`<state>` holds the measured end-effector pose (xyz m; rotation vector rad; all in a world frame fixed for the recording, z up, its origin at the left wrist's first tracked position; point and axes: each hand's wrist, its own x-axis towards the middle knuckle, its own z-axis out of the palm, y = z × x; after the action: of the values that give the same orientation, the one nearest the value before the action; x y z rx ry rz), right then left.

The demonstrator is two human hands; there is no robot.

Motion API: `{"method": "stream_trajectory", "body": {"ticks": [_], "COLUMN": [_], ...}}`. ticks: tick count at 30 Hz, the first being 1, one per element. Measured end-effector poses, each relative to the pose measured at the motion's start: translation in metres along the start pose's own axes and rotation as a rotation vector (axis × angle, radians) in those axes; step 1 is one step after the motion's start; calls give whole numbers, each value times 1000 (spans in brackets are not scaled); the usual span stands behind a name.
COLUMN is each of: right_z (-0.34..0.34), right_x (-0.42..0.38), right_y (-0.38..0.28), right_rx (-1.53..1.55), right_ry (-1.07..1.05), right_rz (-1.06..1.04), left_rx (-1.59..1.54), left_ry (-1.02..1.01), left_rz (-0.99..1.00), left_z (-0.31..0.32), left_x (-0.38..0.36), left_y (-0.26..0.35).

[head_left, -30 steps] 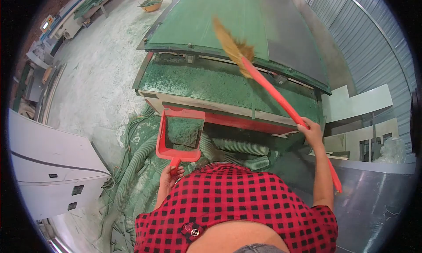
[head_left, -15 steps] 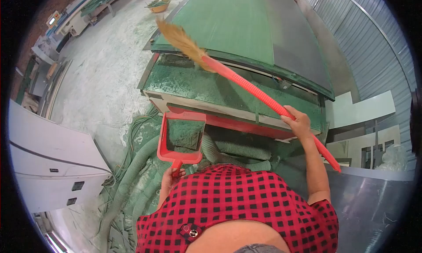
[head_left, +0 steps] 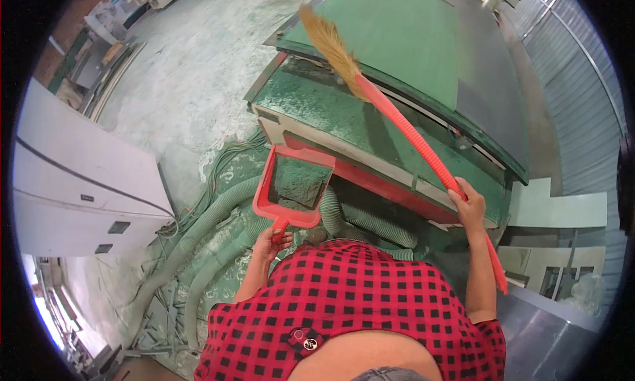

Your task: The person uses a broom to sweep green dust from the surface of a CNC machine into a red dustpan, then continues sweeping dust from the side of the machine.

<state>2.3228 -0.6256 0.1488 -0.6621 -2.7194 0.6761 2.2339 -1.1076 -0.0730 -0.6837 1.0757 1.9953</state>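
Note:
My left hand (head_left: 272, 243) is closed on the short handle of a red dustpan (head_left: 286, 215), which holds a heap of greenish-grey dust (head_left: 299, 182). The pan hangs beside the near side of the dusty green machine (head_left: 331, 126). My right hand (head_left: 469, 204) grips the red ribbed handle of a broom (head_left: 413, 137). Its tan bristles (head_left: 331, 42) point up and to the left, in front of the machine's green top. The handle's lower end sticks out below my right hand.
Large ribbed hoses (head_left: 198, 249) and green cables (head_left: 225, 172) lie on the floor at the left. A white cabinet (head_left: 86, 182) stands at the far left. At the right are a grey metal surface (head_left: 542, 335) and pale panels (head_left: 559, 206). Scraps (head_left: 162, 315) lie at lower left.
The view has turned, so the machine sits further right. The dustpan and broom are also further right in the picture, both still held. More of my left forearm shows.

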Motion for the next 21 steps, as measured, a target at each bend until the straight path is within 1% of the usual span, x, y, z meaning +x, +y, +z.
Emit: {"method": "stream_trajectory", "body": {"ticks": [1,3,4,6,8,10,12,14,16,17,19,20,21], "right_z": [4,17,25,46,70,97,124,157,180,191,210,217,224], "right_x": [2,2,4,12,17,22,28,36,46,52,62,65,67], "right_y": [-5,-19,-28,-53,-79,-101,-121,-134,-150,-157,-165,-165,-164], "right_rx": [6,239,245,402,748,875,950,1023,1036,1051,1080,1095,1162], "right_ry": [-6,-39,-41,-172,-427,-607,-747,-813,-887,-876,-969,-961,-979], "right_rz": [-11,-34,-37,-81,184,220,246,177,216,222,410,416,532], "left_rx": [-7,-33,-33,-58,-44,-24,-101,-76,-250,-232,-239,-223,-212], "left_ry": [8,28,33,30,56,81,117,124,21,23,28,31,21], "left_rz": [9,9,13,21,46,71,-23,-11,-77,-80,-120,-124,-145], "left_z": [-1,-6,-10,-16,-10,-14,-28,-42,-65,-72,-82,-84,-87], "left_x": [-1,-4,-5,-8,-22,-29,-27,-26,-20,-17,-16,-18,-20], "left_y": [-2,-6,-8,-11,-9,-8,-14,-19,-27,-28,-25,-22,-20]}}
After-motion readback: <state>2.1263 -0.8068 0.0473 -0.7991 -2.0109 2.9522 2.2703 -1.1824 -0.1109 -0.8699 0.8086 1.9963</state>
